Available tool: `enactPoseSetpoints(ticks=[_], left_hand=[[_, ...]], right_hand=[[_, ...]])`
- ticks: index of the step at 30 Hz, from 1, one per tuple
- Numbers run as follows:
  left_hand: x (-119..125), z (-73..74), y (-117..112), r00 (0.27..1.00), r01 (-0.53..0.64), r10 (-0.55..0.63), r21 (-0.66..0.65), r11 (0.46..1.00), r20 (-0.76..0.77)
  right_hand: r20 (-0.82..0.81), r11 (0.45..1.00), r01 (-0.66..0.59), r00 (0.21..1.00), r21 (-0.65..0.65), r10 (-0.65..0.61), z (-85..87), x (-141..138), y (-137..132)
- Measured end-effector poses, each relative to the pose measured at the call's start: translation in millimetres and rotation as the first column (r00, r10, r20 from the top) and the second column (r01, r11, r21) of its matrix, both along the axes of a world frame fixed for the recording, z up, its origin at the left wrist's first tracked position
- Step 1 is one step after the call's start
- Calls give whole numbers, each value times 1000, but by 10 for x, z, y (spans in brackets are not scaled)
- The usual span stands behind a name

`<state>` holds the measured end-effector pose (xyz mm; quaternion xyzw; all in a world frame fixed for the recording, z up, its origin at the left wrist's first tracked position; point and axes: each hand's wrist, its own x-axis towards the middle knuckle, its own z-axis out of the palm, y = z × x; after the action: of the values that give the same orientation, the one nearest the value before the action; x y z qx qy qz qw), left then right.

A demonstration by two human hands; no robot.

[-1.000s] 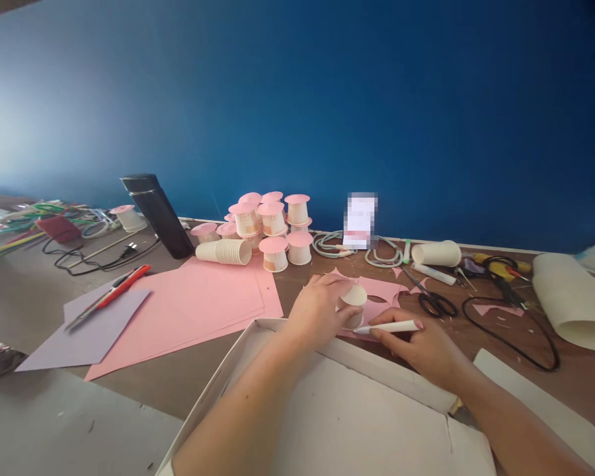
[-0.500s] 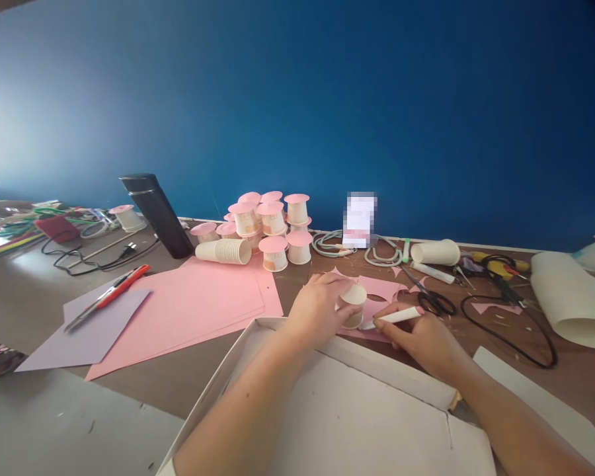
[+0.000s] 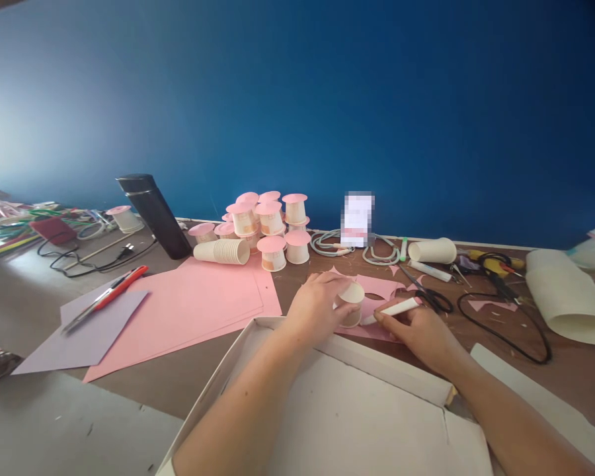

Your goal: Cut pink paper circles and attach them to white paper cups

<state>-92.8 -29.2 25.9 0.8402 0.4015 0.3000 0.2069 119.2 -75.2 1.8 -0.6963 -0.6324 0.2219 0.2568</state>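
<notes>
My left hand [image 3: 322,301] is closed around a small paper cup [image 3: 352,301], which stands on a pink sheet of paper [image 3: 384,288] with round pieces cut out of it. In my right hand [image 3: 416,327] is a white marker [image 3: 399,307], slanting down with its tip close to the cup's lower right edge. Whether the tip touches the paper is hard to see. Black-handled scissors [image 3: 436,301] lie just beyond my right hand. Below both forearms is a shallow white cardboard box lid [image 3: 337,410].
Paper cups topped with pink discs [image 3: 270,208] are stacked at the wall, beside nested cups [image 3: 223,251]. Large pink sheets [image 3: 198,297], a red box cutter [image 3: 119,291] and a black flask [image 3: 156,215] are left. Right lie a black cable [image 3: 513,354] and a large paper cup [image 3: 570,297].
The marker and my right hand have shifted slightly relative to the cup. My left hand keeps its hold, and the whole view has moved a little.
</notes>
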Motion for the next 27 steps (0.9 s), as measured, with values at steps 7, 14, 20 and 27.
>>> enactPoseSetpoints(ticks=[7, 14, 20, 27], left_hand=[[0, 14, -12, 1000, -6, 6, -15, 1000, -1], [-4, -17, 6, 1000, 2, -2, -6, 1000, 15], [-3, 0, 3, 1000, -10, 10, -9, 1000, -3], [1, 0, 3, 1000, -1, 1, -25, 1000, 5]], right_hand=[[-7, 999, 7, 1000, -39, -7, -10, 11, 24], [4, 999, 45, 999, -15, -45, 0, 50, 79], [-33, 998, 59, 998, -28, -60, 3, 70, 135], [-164, 995, 82, 982, -58, -91, 50, 17, 207]])
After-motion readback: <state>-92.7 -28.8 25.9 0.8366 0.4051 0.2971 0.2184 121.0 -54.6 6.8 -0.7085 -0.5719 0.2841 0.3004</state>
